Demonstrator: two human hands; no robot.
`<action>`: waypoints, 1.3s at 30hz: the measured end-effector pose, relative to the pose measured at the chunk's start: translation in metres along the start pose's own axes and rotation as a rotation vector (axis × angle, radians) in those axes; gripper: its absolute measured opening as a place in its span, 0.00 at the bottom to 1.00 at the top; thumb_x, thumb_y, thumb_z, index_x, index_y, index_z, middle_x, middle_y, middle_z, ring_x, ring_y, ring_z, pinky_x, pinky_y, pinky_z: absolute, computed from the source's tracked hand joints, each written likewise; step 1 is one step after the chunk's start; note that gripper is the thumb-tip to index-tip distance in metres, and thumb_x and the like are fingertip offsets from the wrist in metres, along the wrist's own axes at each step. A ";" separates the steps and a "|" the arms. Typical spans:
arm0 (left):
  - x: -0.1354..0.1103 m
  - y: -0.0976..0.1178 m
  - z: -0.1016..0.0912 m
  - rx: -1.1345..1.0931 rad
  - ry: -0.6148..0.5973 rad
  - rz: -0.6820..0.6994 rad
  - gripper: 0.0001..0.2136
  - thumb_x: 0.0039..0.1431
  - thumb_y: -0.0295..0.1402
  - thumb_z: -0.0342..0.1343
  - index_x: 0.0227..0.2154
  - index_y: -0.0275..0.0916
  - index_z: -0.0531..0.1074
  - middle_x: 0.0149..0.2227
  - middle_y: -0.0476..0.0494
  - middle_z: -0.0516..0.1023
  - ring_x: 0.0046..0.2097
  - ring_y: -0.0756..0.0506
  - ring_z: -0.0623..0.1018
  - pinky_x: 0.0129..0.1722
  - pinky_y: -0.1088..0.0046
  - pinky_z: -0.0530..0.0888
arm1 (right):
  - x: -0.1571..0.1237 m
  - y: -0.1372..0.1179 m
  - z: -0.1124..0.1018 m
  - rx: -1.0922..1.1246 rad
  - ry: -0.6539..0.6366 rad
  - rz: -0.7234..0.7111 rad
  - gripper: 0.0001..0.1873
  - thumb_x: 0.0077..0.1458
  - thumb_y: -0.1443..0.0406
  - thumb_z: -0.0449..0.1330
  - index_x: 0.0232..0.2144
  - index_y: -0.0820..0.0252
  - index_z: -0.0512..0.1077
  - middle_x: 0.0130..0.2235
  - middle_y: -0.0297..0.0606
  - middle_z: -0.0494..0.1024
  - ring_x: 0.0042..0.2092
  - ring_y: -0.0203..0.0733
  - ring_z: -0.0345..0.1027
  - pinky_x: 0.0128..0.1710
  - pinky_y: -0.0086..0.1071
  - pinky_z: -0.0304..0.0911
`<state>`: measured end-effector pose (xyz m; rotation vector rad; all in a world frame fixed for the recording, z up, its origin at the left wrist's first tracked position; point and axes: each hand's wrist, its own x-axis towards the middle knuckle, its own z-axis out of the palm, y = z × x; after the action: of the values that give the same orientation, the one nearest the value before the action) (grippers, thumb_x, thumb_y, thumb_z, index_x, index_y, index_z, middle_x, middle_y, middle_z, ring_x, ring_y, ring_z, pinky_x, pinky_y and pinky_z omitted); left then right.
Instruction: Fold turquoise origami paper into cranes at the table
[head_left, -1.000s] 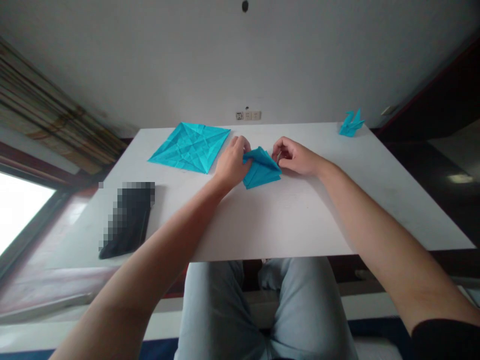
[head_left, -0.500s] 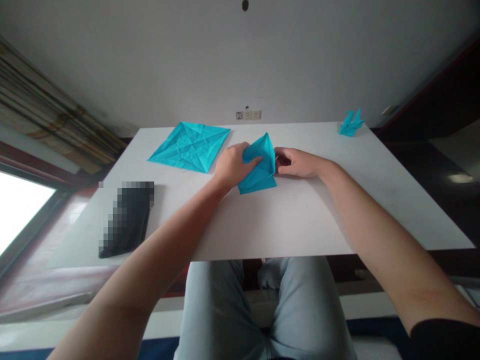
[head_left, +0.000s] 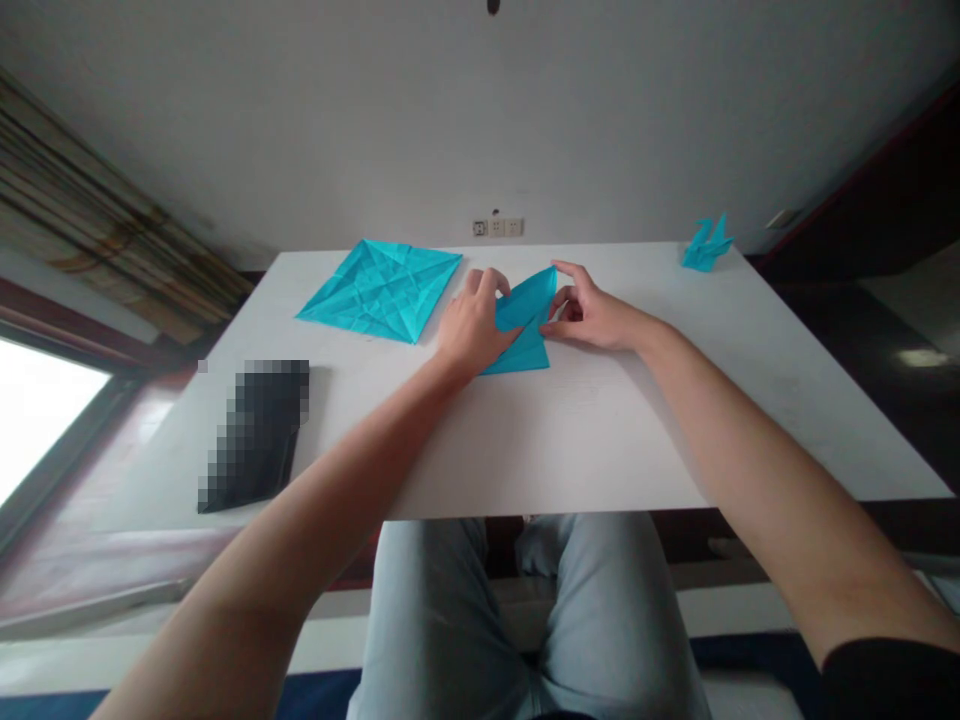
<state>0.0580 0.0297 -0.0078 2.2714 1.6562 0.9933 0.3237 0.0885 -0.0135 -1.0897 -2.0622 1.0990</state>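
Left hand: the left hand (head_left: 472,325) sits just left of centre on the worktop, with its grip clenched on the left side of a folded turquoise origami paper (head_left: 525,310); the fingers (head_left: 480,285) curl toward the upper left, and the thumb lies across the paper.

Right hand: the right hand (head_left: 589,315) comes in from the right, its grip grasping the paper's right edge, with the thumb against the paper and the index finger (head_left: 566,268) raised along its upper tip.

Folded paper: it lies at the middle of the worktop between both hands, with one flap lifted and tilted up and a pointed part flat on the surface below.

Worktop: the white worktop (head_left: 570,430) fills the centre of the frame. A creased, unfolded turquoise sheet (head_left: 381,290) lies flat at its far edge, upper left of the hands and just beside the left hand. A small turquoise origami crane (head_left: 705,247) stands at the far right corner, well apart from the hands. A pixelated dark object (head_left: 259,435) lies at the left, too blurred to name.

Behind: a wall socket panel (head_left: 496,228) shows above the far edge.
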 end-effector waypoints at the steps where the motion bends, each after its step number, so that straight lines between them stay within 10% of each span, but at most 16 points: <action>1: 0.000 0.000 0.000 -0.003 -0.006 -0.004 0.23 0.60 0.32 0.73 0.53 0.45 0.69 0.60 0.36 0.79 0.58 0.34 0.84 0.56 0.56 0.81 | 0.001 0.003 0.001 -0.012 0.010 -0.001 0.68 0.51 0.49 0.83 0.82 0.40 0.51 0.52 0.40 0.83 0.38 0.46 0.75 0.37 0.43 0.78; 8: 0.002 0.001 -0.002 -0.199 0.013 -0.072 0.17 0.69 0.39 0.68 0.54 0.45 0.69 0.59 0.38 0.84 0.58 0.37 0.86 0.56 0.58 0.82 | 0.002 0.009 0.008 -0.098 0.069 -0.064 0.71 0.50 0.52 0.85 0.83 0.40 0.47 0.55 0.43 0.80 0.36 0.44 0.73 0.37 0.43 0.77; 18: 0.003 -0.005 -0.010 -0.158 -0.150 -0.066 0.39 0.52 0.40 0.81 0.64 0.43 0.71 0.63 0.35 0.84 0.63 0.31 0.84 0.62 0.55 0.81 | 0.005 0.005 0.004 0.129 0.083 0.014 0.65 0.48 0.51 0.85 0.77 0.43 0.52 0.48 0.38 0.84 0.37 0.46 0.76 0.36 0.41 0.75; 27: 0.004 -0.003 -0.011 -0.147 -0.207 -0.017 0.32 0.53 0.42 0.80 0.56 0.43 0.72 0.59 0.38 0.84 0.58 0.33 0.83 0.59 0.55 0.81 | 0.011 0.004 0.011 0.196 0.111 0.086 0.38 0.62 0.54 0.77 0.66 0.45 0.63 0.30 0.26 0.77 0.29 0.43 0.69 0.30 0.35 0.63; 34: 0.005 -0.003 -0.013 -0.050 -0.214 0.069 0.24 0.56 0.44 0.80 0.50 0.42 0.78 0.60 0.35 0.82 0.63 0.30 0.81 0.67 0.48 0.76 | 0.013 0.007 -0.008 0.047 0.269 0.087 0.13 0.72 0.57 0.67 0.54 0.49 0.73 0.35 0.34 0.82 0.29 0.41 0.67 0.32 0.36 0.63; 39: 0.001 0.006 -0.017 -0.019 -0.293 0.063 0.17 0.64 0.46 0.75 0.49 0.44 0.82 0.52 0.39 0.87 0.57 0.32 0.85 0.68 0.47 0.72 | 0.014 0.010 -0.011 0.073 0.286 0.123 0.19 0.70 0.44 0.69 0.47 0.49 0.74 0.37 0.37 0.84 0.32 0.43 0.69 0.34 0.37 0.67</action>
<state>0.0526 0.0241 0.0080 2.3353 1.4562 0.6451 0.3284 0.1084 -0.0156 -1.2707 -1.7395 1.0025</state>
